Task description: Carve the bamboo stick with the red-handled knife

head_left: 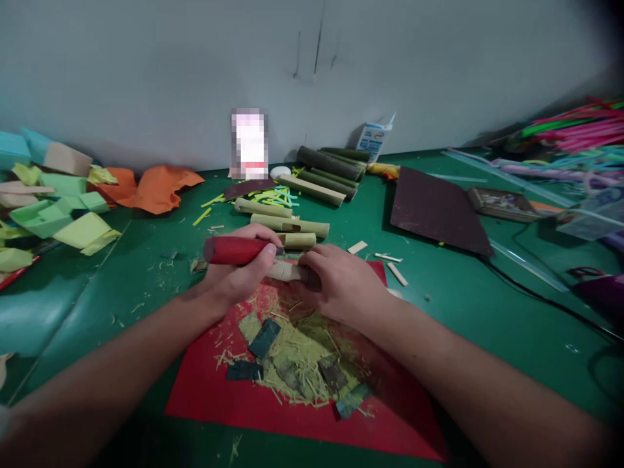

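In the head view, a red-handled tool (238,250) is gripped by the left hand (238,273), just left of the middle of the frame; the fingers are curled tight around the handle, with the thumb laid along its right end. Whatever blade the tool has is hidden between the two hands. A short pale bamboo piece (287,270) is held by the right hand (341,286), whose fingers are closed over its right end, so only the left part of the piece is seen. The two hands are touching or nearly touching at the centre of the frame, directly above the upper edge of a red sheet (219,396).

On the red sheet, in the lower middle of the frame, a heap of yellowish shavings (297,357) is spread, with dark bark flakes mixed in. The sheet is laid on a green table (487,312). Just beyond the hands, cut bamboo tubes (292,224) are lined up, and darker green tubes (331,166) are stacked further back near the wall. A dark sheet of sandpaper (433,211) is seen to the upper right of the hands. Folded coloured paper (53,208) is piled at the left edge, and coloured straws (570,140) at the upper right. A small carton (373,140) is stood against the wall
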`<state>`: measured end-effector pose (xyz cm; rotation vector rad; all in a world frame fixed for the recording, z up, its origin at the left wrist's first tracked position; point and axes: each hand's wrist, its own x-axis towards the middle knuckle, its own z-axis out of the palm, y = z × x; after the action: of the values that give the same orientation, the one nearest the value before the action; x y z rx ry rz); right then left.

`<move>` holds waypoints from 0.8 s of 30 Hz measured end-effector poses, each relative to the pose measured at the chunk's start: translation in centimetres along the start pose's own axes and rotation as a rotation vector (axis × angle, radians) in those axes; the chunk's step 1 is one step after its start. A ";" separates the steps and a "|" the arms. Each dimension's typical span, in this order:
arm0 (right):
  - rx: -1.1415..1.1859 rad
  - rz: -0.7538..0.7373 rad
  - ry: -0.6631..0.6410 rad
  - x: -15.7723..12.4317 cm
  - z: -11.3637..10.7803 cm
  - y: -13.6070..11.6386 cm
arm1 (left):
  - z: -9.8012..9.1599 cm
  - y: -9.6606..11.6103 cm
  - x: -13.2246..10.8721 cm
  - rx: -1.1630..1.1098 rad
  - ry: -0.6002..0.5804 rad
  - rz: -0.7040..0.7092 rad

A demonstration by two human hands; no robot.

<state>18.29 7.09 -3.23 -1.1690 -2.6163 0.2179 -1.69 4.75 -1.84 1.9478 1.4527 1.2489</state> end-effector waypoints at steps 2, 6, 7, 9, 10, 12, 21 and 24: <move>-0.010 0.006 0.020 0.0 0.2 -0.1 | 0.1 0.0 -0.1 0.022 -0.008 0.011; -0.007 -0.011 0.040 0.0 0.3 -0.3 | 0.4 0.1 -0.1 0.021 0.006 0.013; -0.005 -0.013 0.040 0.0 0.2 -0.3 | 0.5 0.1 -0.1 0.025 0.004 0.007; 0.000 -0.014 0.047 0.0 0.1 -0.2 | 0.6 0.2 -0.1 0.042 -0.003 -0.008; 0.003 -0.015 0.053 0.0 0.1 -0.2 | 0.6 0.2 -0.1 0.053 -0.006 -0.016; 0.014 -0.021 0.069 0.0 0.2 -0.1 | 0.6 0.2 -0.1 0.077 -0.008 -0.029; 0.022 -0.018 0.096 0.0 0.6 -0.1 | 0.9 0.0 -0.1 0.069 -0.036 -0.017; -0.005 0.003 0.086 0.1 0.7 -0.2 | 1.1 0.2 0.3 0.054 -0.054 -0.047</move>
<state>17.82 7.03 -3.83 -1.1574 -2.5425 0.1578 -0.61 5.17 -2.10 1.9551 1.5103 1.1398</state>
